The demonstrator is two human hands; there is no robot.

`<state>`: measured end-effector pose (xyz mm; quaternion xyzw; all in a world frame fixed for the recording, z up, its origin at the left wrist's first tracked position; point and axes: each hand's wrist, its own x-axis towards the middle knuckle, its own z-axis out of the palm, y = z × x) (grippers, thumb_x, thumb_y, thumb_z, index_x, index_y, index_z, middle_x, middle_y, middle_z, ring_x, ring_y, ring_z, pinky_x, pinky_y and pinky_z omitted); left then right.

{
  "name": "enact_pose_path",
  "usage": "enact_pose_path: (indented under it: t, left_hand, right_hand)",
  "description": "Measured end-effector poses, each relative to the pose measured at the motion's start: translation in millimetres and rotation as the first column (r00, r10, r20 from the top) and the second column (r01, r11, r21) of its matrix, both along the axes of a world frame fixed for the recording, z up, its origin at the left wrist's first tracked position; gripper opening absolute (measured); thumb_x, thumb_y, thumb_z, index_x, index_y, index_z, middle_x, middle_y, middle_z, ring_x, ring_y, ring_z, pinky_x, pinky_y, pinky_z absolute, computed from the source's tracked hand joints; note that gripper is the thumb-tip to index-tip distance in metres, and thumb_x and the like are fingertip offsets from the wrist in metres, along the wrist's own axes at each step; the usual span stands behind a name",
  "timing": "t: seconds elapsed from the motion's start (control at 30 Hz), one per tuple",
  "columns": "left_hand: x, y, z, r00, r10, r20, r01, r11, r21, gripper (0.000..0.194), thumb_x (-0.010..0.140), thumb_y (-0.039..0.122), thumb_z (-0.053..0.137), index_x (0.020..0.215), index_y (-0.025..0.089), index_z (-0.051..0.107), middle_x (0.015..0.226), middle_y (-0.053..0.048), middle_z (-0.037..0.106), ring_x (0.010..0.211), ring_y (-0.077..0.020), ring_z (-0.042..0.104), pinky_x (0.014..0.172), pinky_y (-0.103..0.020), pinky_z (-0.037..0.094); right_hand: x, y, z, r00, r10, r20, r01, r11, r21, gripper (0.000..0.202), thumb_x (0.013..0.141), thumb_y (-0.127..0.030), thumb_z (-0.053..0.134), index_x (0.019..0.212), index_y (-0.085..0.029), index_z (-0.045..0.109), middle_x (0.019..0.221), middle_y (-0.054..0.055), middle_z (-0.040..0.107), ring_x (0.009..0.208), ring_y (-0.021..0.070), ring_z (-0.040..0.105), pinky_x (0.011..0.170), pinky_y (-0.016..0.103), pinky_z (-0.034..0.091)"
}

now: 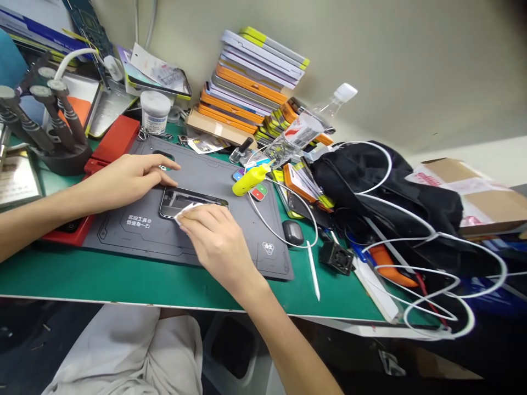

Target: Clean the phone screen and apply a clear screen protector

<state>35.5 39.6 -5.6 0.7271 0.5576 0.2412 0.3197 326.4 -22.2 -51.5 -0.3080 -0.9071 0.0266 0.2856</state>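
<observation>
A dark smartphone [168, 204] lies flat, glossy side up, on a grey work mat [206, 164]. My right hand [218, 236] presses a white wipe [186, 209] onto its surface, the fingers closed round the wipe and covering the phone's lower right part. To the left, my left hand [135, 176] hovers or rests by the phone's upper left corner, its index finger and thumb stretched out and apart. Nothing shows in that hand. Whether its fingertips touch the mat I cannot tell.
A yellow squeeze bottle [251, 178] lies right of the phone. Behind stand a stack of boxes [247, 82], a clear plastic bottle [302, 129] and a white jar [155, 112]. A looped white cable [428, 236], a stylus [313, 271] and a small fan [336, 258] lie rightward; a screwdriver holder [61, 156] stands left.
</observation>
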Motion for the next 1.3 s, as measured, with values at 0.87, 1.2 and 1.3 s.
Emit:
enact_pose_path:
  t: [0.87, 1.2, 1.3]
  left_hand:
    - [-5, 9, -16.7, 0.979, -0.123, -0.164, 0.136, 0.988, 0.068, 0.100, 0.100, 0.092, 0.065, 0.176, 0.028, 0.080, 0.159, -0.016, 0.090, 0.152, -0.0507, 0.080, 0.139, -0.061, 0.062]
    - [-9, 9, -25.9, 0.940, -0.125, -0.318, 0.160, 0.983, 0.087, 0.105, 0.072, 0.106, 0.092, 0.146, 0.033, 0.090, 0.154, -0.020, 0.081, 0.152, -0.0601, 0.067, 0.138, -0.078, 0.056]
    - [-8, 8, -20.5, 0.962, -0.131, -0.238, 0.145, 0.989, 0.042, 0.103, 0.070, 0.099, 0.099, 0.148, 0.033, 0.083, 0.145, -0.018, 0.084, 0.143, -0.0566, 0.074, 0.124, -0.072, 0.067]
  right_hand:
    - [53, 35, -21.0, 0.956, -0.247, -0.159, 0.224, 0.963, -0.151, 0.040, 0.131, -0.020, 0.063, 0.148, -0.031, 0.097, 0.142, 0.012, 0.096, 0.135, 0.0312, 0.091, 0.124, 0.052, 0.074]
    - [66, 33, -18.4, 0.896, -0.310, -0.318, 0.207, 0.925, -0.318, 0.026, 0.126, -0.030, 0.076, 0.141, -0.030, 0.097, 0.138, 0.011, 0.096, 0.129, 0.0296, 0.093, 0.116, 0.047, 0.077]
    - [63, 22, -16.7, 0.867, -0.315, -0.386, 0.209, 0.933, -0.292, 0.030, 0.127, -0.031, 0.076, 0.150, -0.031, 0.095, 0.147, 0.012, 0.096, 0.137, 0.0310, 0.092, 0.121, 0.051, 0.078]
